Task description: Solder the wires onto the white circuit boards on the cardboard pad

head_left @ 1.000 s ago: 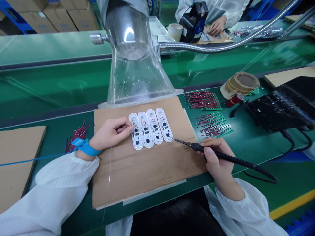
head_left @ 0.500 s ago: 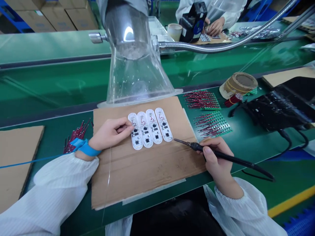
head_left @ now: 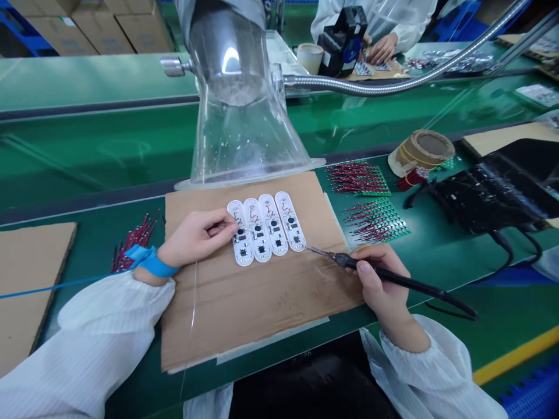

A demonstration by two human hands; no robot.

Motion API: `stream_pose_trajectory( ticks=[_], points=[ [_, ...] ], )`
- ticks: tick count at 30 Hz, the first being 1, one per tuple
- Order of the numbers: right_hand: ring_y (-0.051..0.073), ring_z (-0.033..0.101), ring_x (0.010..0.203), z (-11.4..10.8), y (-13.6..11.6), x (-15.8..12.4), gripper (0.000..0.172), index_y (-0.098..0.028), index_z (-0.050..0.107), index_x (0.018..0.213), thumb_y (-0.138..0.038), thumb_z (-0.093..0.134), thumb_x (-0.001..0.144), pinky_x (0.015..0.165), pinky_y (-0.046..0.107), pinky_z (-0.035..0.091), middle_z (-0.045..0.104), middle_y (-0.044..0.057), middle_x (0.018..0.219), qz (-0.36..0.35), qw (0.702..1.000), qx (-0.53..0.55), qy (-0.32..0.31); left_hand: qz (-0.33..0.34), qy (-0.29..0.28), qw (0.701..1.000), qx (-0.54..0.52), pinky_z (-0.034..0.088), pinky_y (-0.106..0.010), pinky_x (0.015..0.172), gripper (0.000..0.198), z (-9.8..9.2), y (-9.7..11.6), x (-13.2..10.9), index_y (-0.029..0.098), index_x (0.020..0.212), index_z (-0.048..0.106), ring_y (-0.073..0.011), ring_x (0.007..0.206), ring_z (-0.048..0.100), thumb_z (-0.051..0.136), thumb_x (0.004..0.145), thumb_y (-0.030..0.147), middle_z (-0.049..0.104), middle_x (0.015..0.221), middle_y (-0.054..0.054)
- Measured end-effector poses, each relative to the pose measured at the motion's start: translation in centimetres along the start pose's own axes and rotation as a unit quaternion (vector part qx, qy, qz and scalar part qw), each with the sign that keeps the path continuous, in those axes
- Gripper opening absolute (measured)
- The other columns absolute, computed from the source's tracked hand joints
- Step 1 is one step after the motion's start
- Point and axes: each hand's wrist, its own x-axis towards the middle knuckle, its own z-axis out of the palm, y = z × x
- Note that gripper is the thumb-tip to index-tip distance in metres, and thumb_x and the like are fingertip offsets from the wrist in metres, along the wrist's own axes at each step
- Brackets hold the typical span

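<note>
1. Left hand [head_left: 196, 235]: grip pinched on a thin wire [head_left: 194, 305] beside the leftmost of four white boards [head_left: 267, 230].
2. Right hand [head_left: 384, 282]: grip closed round a soldering iron [head_left: 417, 284], its tip just right of the boards.
3. The boards lie on a cardboard sheet [head_left: 262, 308] on the bench [head_left: 437, 256].

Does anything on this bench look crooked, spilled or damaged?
Nothing stands out. The four boards lie in an even row on the cardboard; the left hand pinches solder wire at the leftmost, the right hand holds the soldering iron. Red wires lie loose by the left wrist.
</note>
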Motion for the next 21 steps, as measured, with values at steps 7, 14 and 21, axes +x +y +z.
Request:
stream_pose_trajectory(
  ticks=[7,14,21],
  points=[
    [0.017,0.067,0.066,0.04,-0.06,0.13,0.007,-0.026,0.072,0.105,-0.033,0.072,0.106,0.061,0.031,0.054,0.073,0.001,0.087,-0.003,1.0,0.018,-0.001,0.011,-0.004,1.0,-0.006,0.03,-0.022,0.05,0.03,0.08,0.01,-0.06,0.019,0.08,0.065,-0.0087,0.051,0.037,0.059,0.102,0.039,0.045,0.058,0.007],
    [0.018,0.071,0.073,0.03,0.01,0.04,0.006,-0.026,0.072,0.106,-0.032,0.072,0.107,0.064,0.03,0.055,0.073,0.001,0.089,-0.009,1.0,0.005,-0.013,0.005,-0.011,1.0,-0.01,0.029,-0.022,0.051,0.03,0.09,0.13,0.02,0.019,0.079,0.065,-0.0086,0.051,0.035,0.059,0.1,0.04,0.043,0.057,0.007],
    [0.018,0.07,0.071,-0.11,0.27,-0.17,0.005,-0.026,0.072,0.106,-0.031,0.074,0.105,0.066,0.031,0.056,0.073,0.001,0.089,-0.021,0.999,-0.013,-0.035,0.005,-0.009,1.0,-0.017,0.029,-0.021,0.05,0.03,0.09,0.12,-0.05,0.019,0.079,0.064,-0.0084,0.051,0.036,0.059,0.1,0.038,0.045,0.058,0.007]
  ],
)
